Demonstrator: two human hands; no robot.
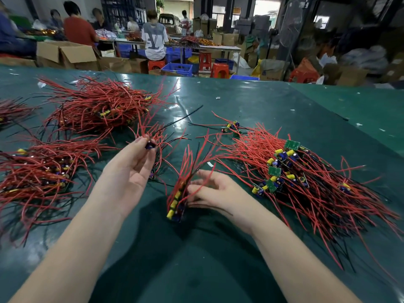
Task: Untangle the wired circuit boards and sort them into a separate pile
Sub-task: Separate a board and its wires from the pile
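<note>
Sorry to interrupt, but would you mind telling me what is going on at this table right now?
A person is sorting small circuit boards with red and black wires on a green table. The left hand pinches one wired board lifted above the table, while the right hand holds a small bundle of boards standing on edge. A loose pile lies to the right; denser piles sit to the left.

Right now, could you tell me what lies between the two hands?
In the head view, a small bundle of boards with red wires stands between the left hand and right hand; the right fingers touch it.
</note>
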